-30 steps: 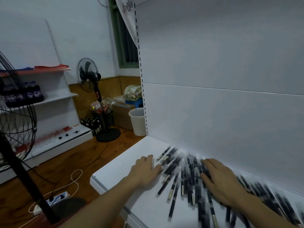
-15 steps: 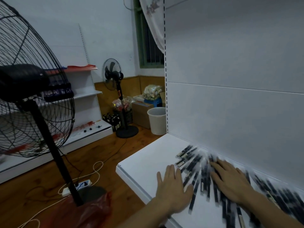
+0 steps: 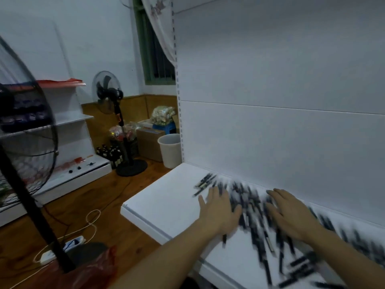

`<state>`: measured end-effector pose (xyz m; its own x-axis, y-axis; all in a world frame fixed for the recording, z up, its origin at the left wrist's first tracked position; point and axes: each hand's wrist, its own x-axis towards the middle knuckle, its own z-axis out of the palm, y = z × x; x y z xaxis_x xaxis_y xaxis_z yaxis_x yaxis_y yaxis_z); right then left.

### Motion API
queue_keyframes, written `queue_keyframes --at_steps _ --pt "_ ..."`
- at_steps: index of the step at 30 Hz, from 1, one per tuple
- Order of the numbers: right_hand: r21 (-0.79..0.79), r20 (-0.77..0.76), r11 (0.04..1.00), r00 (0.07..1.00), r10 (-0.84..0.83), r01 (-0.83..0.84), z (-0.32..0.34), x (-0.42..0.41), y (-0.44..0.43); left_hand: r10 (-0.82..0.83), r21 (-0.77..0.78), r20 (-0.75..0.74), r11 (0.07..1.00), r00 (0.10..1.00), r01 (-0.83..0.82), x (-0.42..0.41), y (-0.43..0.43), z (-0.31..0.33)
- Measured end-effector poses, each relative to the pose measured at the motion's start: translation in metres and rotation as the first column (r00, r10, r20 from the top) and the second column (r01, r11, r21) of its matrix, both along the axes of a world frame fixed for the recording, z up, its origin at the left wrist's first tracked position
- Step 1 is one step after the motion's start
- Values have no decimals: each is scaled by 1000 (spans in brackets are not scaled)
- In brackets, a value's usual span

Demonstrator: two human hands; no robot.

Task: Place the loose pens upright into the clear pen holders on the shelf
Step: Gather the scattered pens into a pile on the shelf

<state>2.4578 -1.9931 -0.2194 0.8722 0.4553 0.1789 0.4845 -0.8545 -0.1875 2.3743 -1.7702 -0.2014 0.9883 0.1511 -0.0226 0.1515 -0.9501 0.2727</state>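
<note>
Bucket: one white bucket [image 3: 169, 151] stands on the floor [image 3: 108, 197] just beside the shelf's left end; from here its inside is too dim to tell.
Box: one brown cardboard box [image 3: 149, 142] sits behind the bucket, flaps down.
Pens: dark pens [image 3: 252, 205] lie flat and loose on the white shelf [image 3: 166, 201]. They are heaped along its back edge against the back panel [image 3: 270, 142] and spread toward the front edge on the right.
Left hand: the left hand [image 3: 220, 211] lies palm down on the left end of the heap, fingers straight and a little apart, gripping nothing.
Right hand: the right hand [image 3: 291, 213] lies palm down on the middle of the heap near the back edge, fingers straight and slightly spread.
Open room: the shelf's front-left corner is bare white board, and a few pens lie apart to the left of the left hand.
Count: two hands, one bucket, one box, two standing fans [image 3: 107, 91]; the pens are too many and too blurred to count.
</note>
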Motion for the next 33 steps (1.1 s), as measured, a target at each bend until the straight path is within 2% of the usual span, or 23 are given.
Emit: queue_keyframes --at_steps 5,12,16,20,25,28,33 --pt "53 24 990 991 -133 132 0 -38 -74 -251 -10 -2 968 968 251 19 -74 6" --pt "114 58 925 927 -371 363 -21 -110 -195 -488 14 48 873 871 488 31 -195 -11" --pt "158 48 854 860 -507 495 -28 -138 -261 -557 -46 33 829 830 558 26 -253 -16" --pt "193 33 753 763 -645 628 -23 -152 -330 -617 6 32 787 787 617 33 -302 -27" --pt "124 -37 578 586 -809 806 -8 -157 -420 -641 66 26 767 767 638 48 -336 -45" --pt "19 -45 504 504 -862 864 -11 -151 -444 -635 65 18 772 772 633 55 -343 -51" --pt "-18 -59 459 458 -887 888 -26 -133 -448 -646 74 -13 761 763 645 65 -341 -50"
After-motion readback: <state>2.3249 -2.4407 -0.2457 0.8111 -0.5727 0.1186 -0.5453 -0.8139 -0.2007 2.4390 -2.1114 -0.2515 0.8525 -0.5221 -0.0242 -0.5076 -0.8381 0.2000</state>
